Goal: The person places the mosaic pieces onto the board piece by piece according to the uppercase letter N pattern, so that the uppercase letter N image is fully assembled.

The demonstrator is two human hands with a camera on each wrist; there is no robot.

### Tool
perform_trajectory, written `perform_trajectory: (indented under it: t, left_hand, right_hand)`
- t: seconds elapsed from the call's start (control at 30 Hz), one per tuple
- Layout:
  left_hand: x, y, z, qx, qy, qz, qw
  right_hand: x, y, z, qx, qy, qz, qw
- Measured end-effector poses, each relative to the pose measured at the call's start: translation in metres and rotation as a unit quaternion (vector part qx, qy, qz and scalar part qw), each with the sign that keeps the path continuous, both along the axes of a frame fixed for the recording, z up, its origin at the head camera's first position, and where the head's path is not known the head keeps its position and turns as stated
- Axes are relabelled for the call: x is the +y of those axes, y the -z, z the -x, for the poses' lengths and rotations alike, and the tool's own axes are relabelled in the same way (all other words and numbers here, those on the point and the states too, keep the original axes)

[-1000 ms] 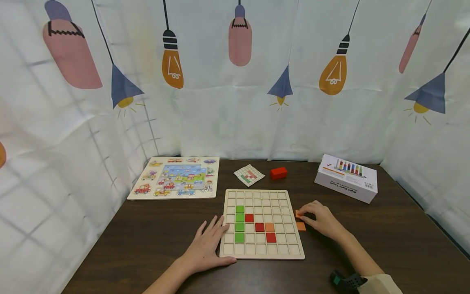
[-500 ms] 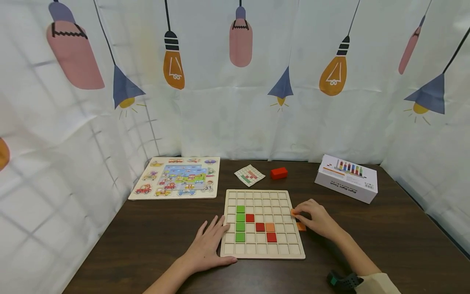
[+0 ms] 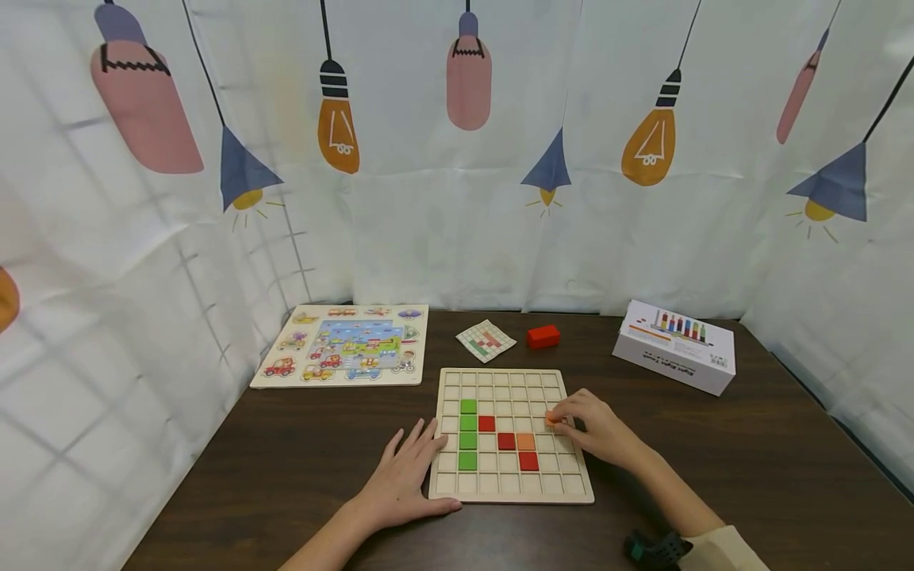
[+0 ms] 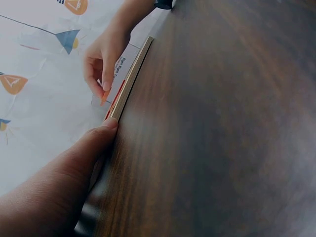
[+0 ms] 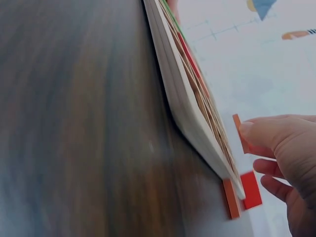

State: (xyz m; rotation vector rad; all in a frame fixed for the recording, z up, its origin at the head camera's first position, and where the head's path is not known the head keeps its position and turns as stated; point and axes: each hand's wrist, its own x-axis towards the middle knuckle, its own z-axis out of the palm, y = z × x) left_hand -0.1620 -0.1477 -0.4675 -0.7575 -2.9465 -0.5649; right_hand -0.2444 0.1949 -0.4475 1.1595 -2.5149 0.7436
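Note:
A pale wooden grid board (image 3: 510,485) lies on the dark table. In its cells sit a column of several green tiles (image 3: 467,441), a stepped line of red tiles (image 3: 506,442) and one orange tile (image 3: 525,442). My left hand (image 3: 403,482) rests at the board's left side with fingers spread, thumb at the front edge. Between thumb and fingers, my right hand (image 3: 600,432) pinches another orange tile (image 5: 240,134) above the right-hand columns. A further orange tile (image 5: 231,198) lies by the board's right edge, hidden behind the right hand in the head view.
Behind the board are a small grid pattern card (image 3: 485,341) and a red block (image 3: 543,336). A vehicle picture puzzle (image 3: 357,341) lies at the back left, and a white printed box (image 3: 674,346) stands at the back right. A patterned curtain (image 3: 457,230) hangs behind the table.
My right hand has picked the orange tile off the table right of the board and carried it left, over the board. The left hand stays in place.

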Motion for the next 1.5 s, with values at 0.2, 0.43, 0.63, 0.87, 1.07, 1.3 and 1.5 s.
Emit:
perform_trajectory:
  t: [0.2, 0.43, 0.63, 0.87, 1.07, 1.3, 1.5]
  left_hand:
    - [0.0, -0.001, 0.0, 0.001, 0.001, 0.001, 1.0]
    - [0.0, -0.002, -0.001, -0.001, 0.0, 0.001, 1.0]
    - [0.0, -0.001, -0.001, 0.001, 0.001, 0.0, 1.0]
    - [0.0, -0.001, -0.002, -0.004, 0.002, -0.002, 1.0]
    - [0.001, -0.001, -0.002, -0.003, 0.001, -0.002, 1.0]
    - [0.0, 0.0, -0.001, 0.0, 0.001, -0.001, 1.0]
    - [0.0, 0.0, -0.001, -0.003, -0.002, -0.002, 1.0]
  right_hand:
    - [-0.013, -0.002, -0.001, -0.001, -0.014, -0.008, 0.9999]
    - [-0.025, -0.001, 0.002, 0.01, -0.041, -0.012, 0.999]
    - [-0.032, 0.002, 0.005, 0.014, -0.046, -0.018, 0.9987]
    - [-0.037, 0.006, 0.006, 0.01, -0.046, -0.033, 0.9983]
    - [-0.039, 0.006, 0.005, -0.002, -0.048, -0.026, 0.9985]
    - [-0.041, 0.004, 0.003, -0.007, -0.039, -0.03, 0.9988]
    - [-0.042, 0.005, 0.004, -0.002, -0.037, -0.032, 0.9988]
